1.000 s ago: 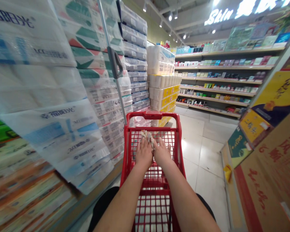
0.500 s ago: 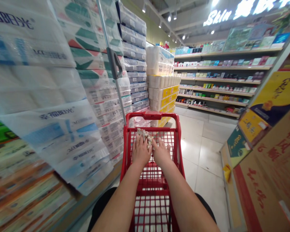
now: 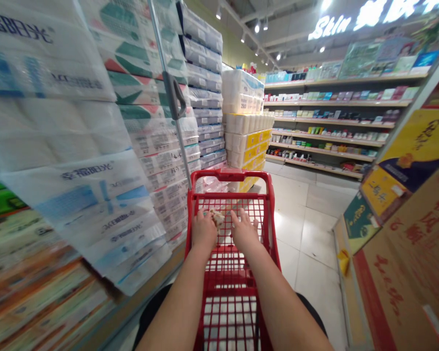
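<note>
In the head view a red plastic shopping basket with grid sides [image 3: 272, 234] is right in front of me, between my legs. My left hand [image 3: 204, 234] is over the left part of the grid, with its fingers curled round a crumpled, pale patterned cloth [image 3: 218, 217]. The cloth bulges out past the fingers on the right side. My right hand [image 3: 245, 233] lies at the right part of the grid. Its fingers are spread and it holds nothing. A small gap separates the two hands.
Wrapped paper packs [image 3: 76, 195] are stacked high close on the left. A metal pole with a grey grip [image 3: 173, 95] rises by the basket's far left corner. Cardboard cartons [image 3: 406, 258] stand on the right. Shelves of small goods [image 3: 325, 122] are beyond the tiled floor [image 3: 292, 234].
My left hand has moved left, away from the right hand, and its fingers have curled in. The cloth, spread under the fingers before, is now bunched in it. My right hand stays nearly in place.
</note>
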`<action>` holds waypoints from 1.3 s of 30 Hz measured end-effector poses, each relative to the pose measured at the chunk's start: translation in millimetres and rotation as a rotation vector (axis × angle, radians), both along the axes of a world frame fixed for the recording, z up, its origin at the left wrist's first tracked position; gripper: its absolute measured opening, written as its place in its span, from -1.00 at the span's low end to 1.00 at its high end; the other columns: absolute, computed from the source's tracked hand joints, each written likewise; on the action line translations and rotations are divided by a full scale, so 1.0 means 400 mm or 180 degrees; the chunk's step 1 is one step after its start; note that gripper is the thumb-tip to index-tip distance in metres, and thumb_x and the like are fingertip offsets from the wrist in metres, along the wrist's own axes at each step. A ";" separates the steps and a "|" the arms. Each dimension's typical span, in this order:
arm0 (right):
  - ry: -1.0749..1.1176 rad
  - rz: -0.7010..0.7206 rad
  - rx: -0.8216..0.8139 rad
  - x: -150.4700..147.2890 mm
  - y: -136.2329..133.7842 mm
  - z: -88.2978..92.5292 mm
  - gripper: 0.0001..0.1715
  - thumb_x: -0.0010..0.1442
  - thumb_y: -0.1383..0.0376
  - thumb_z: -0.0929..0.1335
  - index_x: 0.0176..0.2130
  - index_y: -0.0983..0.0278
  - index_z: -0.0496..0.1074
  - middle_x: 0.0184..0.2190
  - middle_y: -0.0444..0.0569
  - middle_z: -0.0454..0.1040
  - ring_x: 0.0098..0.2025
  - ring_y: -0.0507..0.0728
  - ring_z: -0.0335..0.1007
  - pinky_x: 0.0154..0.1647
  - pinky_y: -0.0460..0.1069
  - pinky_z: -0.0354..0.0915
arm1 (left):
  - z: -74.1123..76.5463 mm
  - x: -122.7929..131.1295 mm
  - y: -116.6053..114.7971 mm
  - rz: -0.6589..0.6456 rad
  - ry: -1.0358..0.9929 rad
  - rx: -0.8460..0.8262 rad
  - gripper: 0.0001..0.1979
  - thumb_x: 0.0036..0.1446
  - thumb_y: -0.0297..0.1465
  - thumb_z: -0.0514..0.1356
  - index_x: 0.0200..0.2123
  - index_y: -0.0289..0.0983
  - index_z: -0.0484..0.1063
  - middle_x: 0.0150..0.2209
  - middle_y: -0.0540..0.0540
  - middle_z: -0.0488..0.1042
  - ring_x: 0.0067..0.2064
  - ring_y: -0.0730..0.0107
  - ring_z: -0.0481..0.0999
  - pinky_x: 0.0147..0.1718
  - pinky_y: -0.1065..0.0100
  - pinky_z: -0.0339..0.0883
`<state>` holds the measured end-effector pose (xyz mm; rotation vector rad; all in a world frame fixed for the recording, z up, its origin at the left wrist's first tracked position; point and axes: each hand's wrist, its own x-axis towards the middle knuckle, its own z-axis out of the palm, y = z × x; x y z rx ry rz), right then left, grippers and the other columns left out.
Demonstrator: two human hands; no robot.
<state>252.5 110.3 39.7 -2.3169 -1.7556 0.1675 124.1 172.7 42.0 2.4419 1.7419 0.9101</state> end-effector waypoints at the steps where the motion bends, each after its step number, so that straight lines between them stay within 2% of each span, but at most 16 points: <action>1: -0.0008 0.0001 -0.0001 -0.001 0.000 -0.001 -0.25 0.28 0.29 0.16 0.38 0.08 -0.15 0.42 0.08 -0.26 0.40 0.26 -0.24 0.26 0.33 -0.19 | -0.004 0.003 -0.004 0.0052 0.0131 0.0136 -0.68 0.21 -0.51 -0.04 -0.11 -0.30 0.47 0.21 -0.25 0.28 0.17 0.18 0.33 0.16 0.18 0.21; 4: -0.0003 0.0009 0.0045 -0.002 -0.001 0.000 -0.28 0.30 0.26 0.15 0.38 0.08 -0.12 0.42 0.08 -0.24 0.40 0.27 -0.22 0.26 0.33 -0.18 | -0.015 0.028 -0.037 0.0135 0.0513 0.0140 -0.59 0.22 -0.42 -0.01 0.10 -0.32 0.37 0.37 -0.27 0.00 0.35 -0.01 0.03 0.22 -0.03 0.08; 7: 0.0049 -0.0020 0.0083 -0.003 -0.004 0.005 -0.33 0.31 0.26 0.12 0.37 0.07 -0.07 0.42 0.07 -0.21 0.39 0.26 -0.19 0.26 0.33 -0.16 | -0.029 0.060 -0.079 -0.0179 0.0942 -0.0304 -0.41 0.19 -0.43 0.00 0.30 -0.28 0.10 0.40 -0.25 -0.10 0.40 -0.06 -0.13 0.23 -0.24 -0.07; 9: 0.0078 -0.0034 0.0078 -0.002 -0.006 0.007 -0.34 0.32 0.28 0.10 0.36 0.06 -0.06 0.42 0.07 -0.20 0.39 0.26 -0.16 0.26 0.33 -0.15 | -0.038 0.071 -0.096 -0.0535 0.1167 -0.0524 -0.32 0.15 -0.52 -0.01 0.35 -0.21 -0.01 0.41 -0.21 -0.19 0.41 -0.05 -0.19 0.24 -0.27 -0.12; 11: 0.0089 -0.0019 0.0049 0.000 -0.007 0.008 -0.31 0.30 0.31 0.11 0.37 0.06 -0.07 0.42 0.07 -0.22 0.39 0.27 -0.16 0.25 0.33 -0.14 | -0.040 0.068 -0.096 -0.0768 0.1281 -0.0609 -0.26 0.10 -0.61 -0.04 0.36 -0.17 -0.03 0.42 -0.16 -0.25 0.41 -0.02 -0.22 0.25 -0.20 -0.07; 15: 0.0076 0.0025 0.0032 0.002 -0.003 0.001 -0.25 0.26 0.34 0.15 0.37 0.07 -0.10 0.42 0.08 -0.25 0.39 0.27 -0.19 0.26 0.33 -0.15 | -0.019 0.030 -0.058 -0.0903 0.1243 -0.0642 -0.20 0.04 -0.71 -0.07 0.35 -0.15 -0.02 0.42 -0.09 -0.18 0.41 0.16 -0.15 0.21 0.05 0.16; 17: 0.0056 0.0039 0.0037 0.002 0.000 -0.003 -0.24 0.26 0.33 0.16 0.37 0.07 -0.12 0.42 0.08 -0.27 0.40 0.26 -0.20 0.26 0.33 -0.17 | -0.005 0.012 -0.035 -0.0747 0.1057 -0.0496 -0.24 0.05 -0.72 -0.08 0.33 -0.21 0.04 0.41 -0.13 -0.10 0.39 0.20 -0.07 0.21 0.11 0.19; 19: 0.0038 0.0057 0.0033 0.002 0.003 -0.004 -0.24 0.26 0.32 0.17 0.37 0.08 -0.12 0.42 0.10 -0.29 0.39 0.27 -0.20 0.26 0.33 -0.18 | 0.001 0.006 -0.021 -0.0465 0.0823 -0.0234 -0.31 0.09 -0.71 -0.08 0.31 -0.30 0.09 0.40 -0.20 -0.06 0.39 0.17 -0.03 0.25 0.13 0.14; 21: 0.0047 0.0065 0.0033 0.003 0.004 -0.002 -0.25 0.26 0.30 0.18 0.37 0.09 -0.11 0.42 0.11 -0.28 0.39 0.27 -0.19 0.26 0.33 -0.19 | -0.004 0.012 -0.019 -0.0306 0.0667 -0.0048 -0.33 0.10 -0.69 -0.06 0.31 -0.34 0.09 0.40 -0.22 -0.10 0.40 0.13 -0.08 0.28 0.13 0.08; 25: 0.0132 0.0069 0.0033 0.009 0.000 0.003 -0.25 0.25 0.29 0.20 0.36 0.07 -0.08 0.42 0.11 -0.25 0.38 0.28 -0.17 0.25 0.34 -0.17 | -0.026 0.030 -0.037 -0.0687 0.0943 -0.0227 -0.28 0.09 -0.61 0.03 0.33 -0.19 0.06 0.42 -0.11 -0.16 0.41 0.02 -0.17 0.27 -0.03 0.03; 27: 0.0151 0.0071 0.0083 0.012 -0.002 0.004 -0.26 0.26 0.29 0.20 0.35 0.06 -0.06 0.42 0.10 -0.23 0.38 0.28 -0.16 0.25 0.33 -0.16 | -0.027 0.028 -0.042 -0.0717 0.1180 -0.0285 -0.28 0.10 -0.58 0.05 0.33 -0.11 0.05 0.42 -0.06 -0.16 0.41 0.00 -0.17 0.26 -0.12 0.01; 31: 0.0147 0.0091 0.0211 0.013 -0.002 0.002 -0.32 0.27 0.28 0.19 0.33 0.12 0.02 0.40 0.13 -0.18 0.37 0.27 -0.11 0.24 0.32 -0.12 | -0.008 0.013 -0.035 -0.0064 0.1175 -0.0212 -0.32 0.17 -0.57 -0.01 0.35 -0.13 -0.01 0.42 -0.11 -0.13 0.35 0.07 0.04 0.15 0.04 0.23; 33: 0.0153 0.0066 0.0254 0.012 -0.002 0.002 -0.36 0.27 0.28 0.19 0.31 0.14 0.08 0.40 0.14 -0.15 0.36 0.27 -0.09 0.23 0.31 -0.10 | -0.002 0.014 -0.035 0.0060 0.1092 -0.0168 -0.32 0.18 -0.57 -0.03 0.35 -0.15 -0.01 0.41 -0.11 -0.11 0.30 0.10 0.13 0.10 0.11 0.29; 37: 0.0178 0.0047 0.0307 0.010 -0.003 0.005 -0.41 0.26 0.30 0.19 0.27 0.12 0.14 0.39 0.13 -0.12 0.35 0.27 -0.06 0.22 0.31 -0.10 | -0.008 0.027 -0.045 -0.0533 0.1172 -0.0142 -0.28 0.14 -0.60 0.00 0.33 -0.01 0.04 0.41 0.03 -0.10 0.32 0.12 0.07 0.16 0.06 0.21; 39: 0.0171 0.0065 0.0287 0.010 -0.005 0.007 -0.41 0.27 0.29 0.18 0.27 0.12 0.14 0.40 0.12 -0.13 0.36 0.27 -0.07 0.23 0.31 -0.11 | -0.012 0.025 -0.045 -0.0609 0.1212 -0.0183 -0.28 0.13 -0.60 0.01 0.31 0.06 0.06 0.41 0.07 -0.11 0.35 0.07 0.00 0.18 -0.03 0.15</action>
